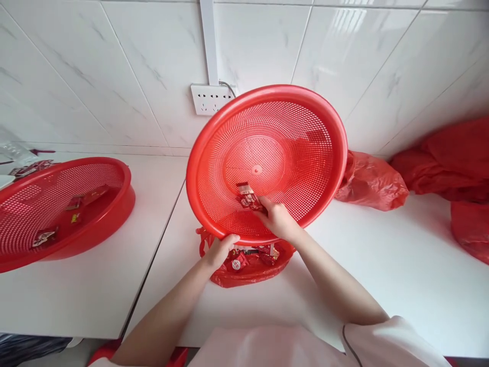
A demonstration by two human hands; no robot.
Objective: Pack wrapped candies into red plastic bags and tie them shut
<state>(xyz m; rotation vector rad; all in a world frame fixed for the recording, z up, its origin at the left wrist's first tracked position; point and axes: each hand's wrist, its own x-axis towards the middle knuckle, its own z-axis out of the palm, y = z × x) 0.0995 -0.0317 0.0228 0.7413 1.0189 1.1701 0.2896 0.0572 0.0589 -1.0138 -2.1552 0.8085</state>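
A large red plastic colander (313, 214) is tilted up toward me above the table. My left hand (222, 251) is closed on its near rim, the thumb over the edge. Inside the colander, my right hand (278, 218) is closed around a small red-and-brown snack packet (248, 195) near the lower wall. Whether more than one packet is in that hand I cannot tell. Under the near rim sits an open red plastic bag (244, 279) with several wrapped packets (237, 262) in it. The colander hides the back of the bag.
Another red colander (128, 196) with several packets stands at the left on an adjoining table (95, 285). Filled red plastic bags (376, 183) lie at the right. Behind is a tiled wall with a power socket (204, 99). A seam runs between the tables.
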